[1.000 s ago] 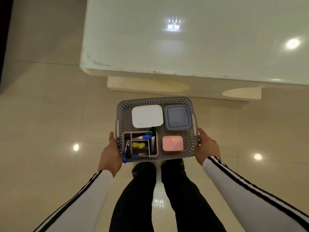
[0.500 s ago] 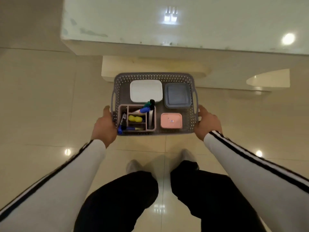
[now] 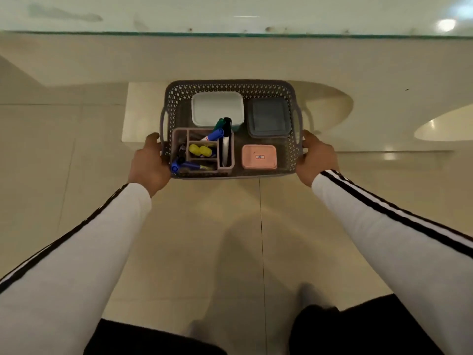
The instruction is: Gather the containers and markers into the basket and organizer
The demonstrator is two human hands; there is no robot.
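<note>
Gathering looks finished: the basket [image 3: 230, 84] already carries the white container [image 3: 217, 106], the grey container [image 3: 270, 117] and the pink container [image 3: 259, 157]. The organizer [image 3: 226, 169] sits in its near left corner. A black marker [image 3: 226, 139] stands upright in the organizer's right slot, and a blue marker [image 3: 185, 166] lies slanted across its near left part with its cap end just over the organizer's corner. Two yellow caps [image 3: 199, 150] show in a middle pocket.

The step in hand appears to be carrying the loaded basket. The left hand [image 3: 149, 165] clasps the left side wall and the right hand [image 3: 316, 157] the right one, both towards the near corners and short of the loop handles. Each thumb curls over the wall; the fingers are hidden beneath or behind it.

The basket hangs level over the floor [image 3: 230, 226], just short of the table edge [image 3: 230, 34], which runs straight across the view beyond it.

If the table is where it goes, the next move calls for raising the basket clear of that hard edge before pushing forward. It must stay flat, or the upright marker and the overhanging blue one may spill.

Room is open left, right and towards the person. Ahead, the table edge and the pale base [image 3: 143, 111] under it close off the way.
</note>
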